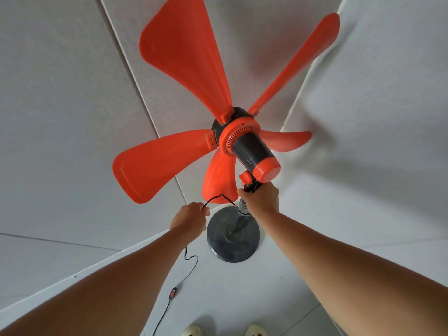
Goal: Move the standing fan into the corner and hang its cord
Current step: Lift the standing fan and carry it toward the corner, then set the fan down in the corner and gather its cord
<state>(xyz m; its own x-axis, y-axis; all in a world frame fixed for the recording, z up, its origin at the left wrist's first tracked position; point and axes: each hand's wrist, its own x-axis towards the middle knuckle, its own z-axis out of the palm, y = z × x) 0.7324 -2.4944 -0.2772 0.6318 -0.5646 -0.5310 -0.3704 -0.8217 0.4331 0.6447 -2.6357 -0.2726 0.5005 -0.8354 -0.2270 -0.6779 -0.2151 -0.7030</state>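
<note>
White corner walls (388, 117) behind fan (249, 146); right hand (260, 198) fisted on its pole below the motor, left hand (191, 218) pinching black cord (191, 265).

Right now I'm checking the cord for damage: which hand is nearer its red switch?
Left. The left hand holds the cord just above the switch; the right hand grips the fan's pole, farther up.

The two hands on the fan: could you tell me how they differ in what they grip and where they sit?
The right hand wraps the fan's pole just under the motor housing; the left hand pinches only the black cord. The right hand sits higher, against the fan; the left hand is lower and off to the side. Both are closed.
</note>
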